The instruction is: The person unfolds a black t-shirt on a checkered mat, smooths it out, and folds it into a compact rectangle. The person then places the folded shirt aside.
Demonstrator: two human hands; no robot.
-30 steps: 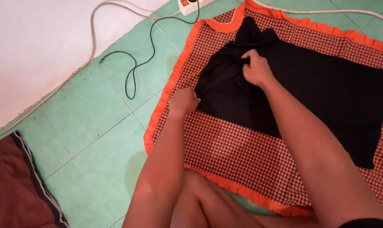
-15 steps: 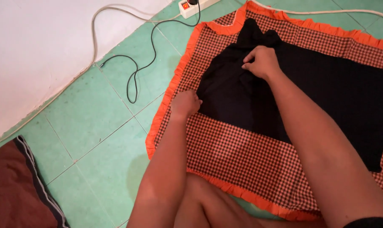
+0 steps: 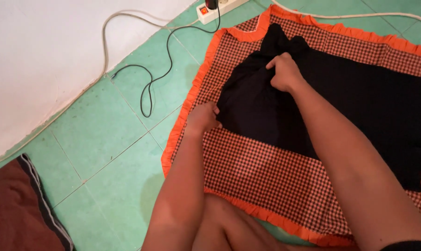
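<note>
In the head view, the black garment (image 3: 359, 116) lay spread on the checked mat with an orange frill (image 3: 271, 172) on green floor tiles (image 3: 103, 153), the left hand (image 3: 203, 116) pinching its edge and the right hand (image 3: 285, 72) clenched on a bunched fold.

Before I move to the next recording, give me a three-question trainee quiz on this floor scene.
1. True or false: the black cloth garment lies on a checked mat with an orange ruffled border.
2. Which hand pinches a bunched fold of the garment nearer the white power strip?
A. left hand
B. right hand
3. Fill in: the thin black cable lies looped on the ____ tiled floor.

Key:
1. True.
2. B; the left hand's grip is at the garment's near left edge.
3. Green.
</note>
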